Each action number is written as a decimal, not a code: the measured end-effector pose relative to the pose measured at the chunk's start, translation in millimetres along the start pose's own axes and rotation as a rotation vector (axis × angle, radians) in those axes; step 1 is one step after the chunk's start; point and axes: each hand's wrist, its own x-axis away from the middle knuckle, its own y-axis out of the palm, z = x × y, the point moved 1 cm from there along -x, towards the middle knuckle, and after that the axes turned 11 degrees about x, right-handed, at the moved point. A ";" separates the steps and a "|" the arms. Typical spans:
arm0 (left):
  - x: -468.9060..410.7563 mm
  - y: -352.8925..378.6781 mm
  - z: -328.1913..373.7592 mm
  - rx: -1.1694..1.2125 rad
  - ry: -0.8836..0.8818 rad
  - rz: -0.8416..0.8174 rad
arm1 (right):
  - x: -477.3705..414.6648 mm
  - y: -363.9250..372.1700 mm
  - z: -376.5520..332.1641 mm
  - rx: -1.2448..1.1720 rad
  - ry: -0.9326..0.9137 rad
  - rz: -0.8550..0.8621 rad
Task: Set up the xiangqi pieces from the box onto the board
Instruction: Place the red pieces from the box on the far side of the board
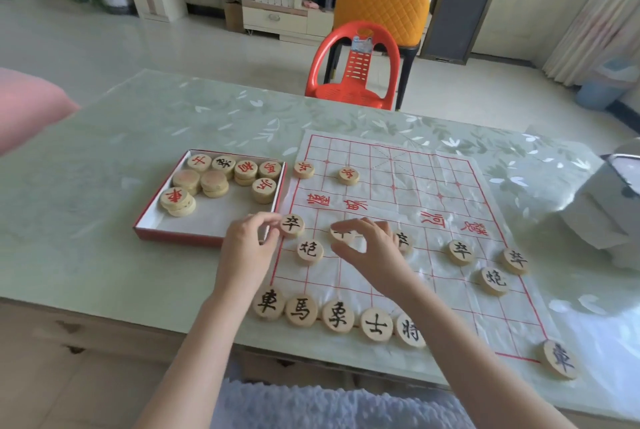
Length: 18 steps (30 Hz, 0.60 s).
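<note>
Where the right hand (369, 248) curls, a half-hidden piece (341, 234), character unreadable.

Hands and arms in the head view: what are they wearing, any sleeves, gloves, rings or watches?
Both arms are bare up to the bottom edge of the picture, with no sleeves in view. The left hand and right hand are ungloved; no ring, watch or bracelet shows.
</note>
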 end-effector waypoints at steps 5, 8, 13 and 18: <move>-51.6 -10.3 -31.6 -0.034 -0.078 0.079 | -31.5 8.1 -21.1 -0.035 0.017 -0.002; -77.8 -2.0 -40.8 -0.056 -0.102 0.057 | -38.5 10.0 -21.6 -0.024 0.010 0.006; -104.2 14.7 -46.5 -0.095 -0.083 -0.063 | -39.8 8.6 -10.5 -0.019 0.037 -0.008; -108.2 21.8 -45.0 -0.098 -0.117 0.002 | -37.7 9.2 -5.3 -0.017 0.034 -0.011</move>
